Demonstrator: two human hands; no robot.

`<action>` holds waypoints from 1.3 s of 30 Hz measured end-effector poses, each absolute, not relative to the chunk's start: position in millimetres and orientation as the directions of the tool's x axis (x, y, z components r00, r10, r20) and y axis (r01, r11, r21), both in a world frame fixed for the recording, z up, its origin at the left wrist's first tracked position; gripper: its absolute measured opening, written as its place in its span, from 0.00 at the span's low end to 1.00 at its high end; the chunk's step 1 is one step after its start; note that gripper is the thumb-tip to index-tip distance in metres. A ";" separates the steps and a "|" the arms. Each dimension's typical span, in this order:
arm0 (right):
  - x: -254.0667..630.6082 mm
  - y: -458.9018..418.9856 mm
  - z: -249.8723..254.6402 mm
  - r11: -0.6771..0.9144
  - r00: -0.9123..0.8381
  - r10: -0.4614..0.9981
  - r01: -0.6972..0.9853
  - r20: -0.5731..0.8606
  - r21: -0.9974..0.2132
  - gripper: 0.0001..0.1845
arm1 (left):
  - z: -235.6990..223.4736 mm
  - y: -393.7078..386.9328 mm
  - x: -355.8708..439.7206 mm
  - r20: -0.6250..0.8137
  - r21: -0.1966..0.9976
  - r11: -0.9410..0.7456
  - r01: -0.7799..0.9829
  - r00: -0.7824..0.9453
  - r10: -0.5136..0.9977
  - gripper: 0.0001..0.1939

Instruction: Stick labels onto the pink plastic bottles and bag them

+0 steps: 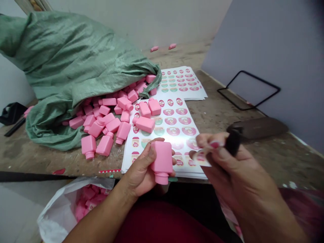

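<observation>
My left hand (144,168) is wrapped round a pink plastic bottle (162,158), its open neck pointing down toward me. To the right, my right hand (227,162) is closed, pinching a small printed sticker label (201,157) between the fingertips. A black object (233,141), blurred and handle-like, is also tucked in that hand; its kind is not clear. Beneath both hands lie sheets of round and oval stickers (174,119) in pink and green. Several pink bottles (144,124) rest on the sheets' left side.
A big green woven sack (83,57) spills pink bottles onto the worn table (202,60). Below the edge, a white bag (54,209) holds more bottles. At right are a black wire frame (249,89) and a dark brown case (263,128). A black tool (12,116) lies far left.
</observation>
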State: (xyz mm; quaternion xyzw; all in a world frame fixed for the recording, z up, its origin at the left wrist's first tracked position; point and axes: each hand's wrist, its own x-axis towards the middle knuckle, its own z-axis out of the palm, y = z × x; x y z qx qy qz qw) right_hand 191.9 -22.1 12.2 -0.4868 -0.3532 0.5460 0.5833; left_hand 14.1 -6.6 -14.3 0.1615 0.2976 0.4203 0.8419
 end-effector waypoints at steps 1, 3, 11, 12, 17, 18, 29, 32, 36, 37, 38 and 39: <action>192.5 -22.9 11.2 -0.069 0.118 0.988 -0.246 -0.100 -0.967 0.16 | -14.7 -6.4 14.5 -0.360 0.519 0.595 -0.614 0.474 0.803 0.25; 190.3 -25.3 7.0 -0.053 0.054 0.997 -0.129 -0.061 -0.990 0.12 | -14.6 -5.9 16.6 -0.347 0.514 0.585 -0.627 0.471 0.811 0.21; 178.6 -28.9 2.8 -0.012 0.055 0.998 0.048 -0.009 -0.999 0.21 | -9.9 -9.3 22.1 -0.352 0.584 0.548 -0.599 0.422 0.836 0.15; 177.7 -28.4 3.7 0.021 0.088 0.996 0.080 0.028 -0.997 0.20 | -9.0 -10.3 22.9 -0.348 0.588 0.540 -0.603 0.414 0.841 0.15; 171.6 -27.4 1.4 0.124 0.173 0.969 0.276 0.176 -0.953 0.17 | -5.8 -13.2 28.0 -0.361 0.596 0.519 -0.613 0.373 0.855 0.13; 170.5 -27.7 0.1 0.133 0.167 0.968 0.295 0.189 -0.946 0.16 | -5.8 -13.2 28.7 -0.364 0.598 0.518 -0.611 0.369 0.855 0.13; 169.7 -26.3 -3.8 0.175 0.114 0.968 0.320 0.221 -0.931 0.16 | -10.5 -13.4 28.2 -0.344 0.636 0.498 -0.590 0.361 0.867 0.15; 169.5 -26.9 -5.4 0.198 0.105 0.962 0.362 0.251 -0.911 0.16 | -9.3 -14.0 27.6 -0.350 0.650 0.500 -0.573 0.358 0.866 0.16; 169.0 -28.5 -9.4 0.287 0.069 0.923 0.533 0.380 -0.796 0.16 | -8.1 -15.5 28.5 -0.338 0.680 0.505 -0.531 0.384 0.859 0.23; 169.5 -28.2 -10.3 0.318 0.051 0.899 0.606 0.434 -0.729 0.15 | -8.1 -15.9 29.1 -0.329 0.690 0.496 -0.527 0.382 0.863 0.24; 170.7 -27.4 -10.9 0.342 0.026 0.873 0.679 0.487 -0.649 0.15 | -8.1 -16.2 29.6 -0.321 0.698 0.483 -0.529 0.372 0.871 0.24; 172.6 -26.3 -11.0 0.358 -0.004 0.847 0.743 0.531 -0.565 0.14 | -8.1 -16.5 30.1 -0.317 0.704 0.469 -0.534 0.355 0.880 0.24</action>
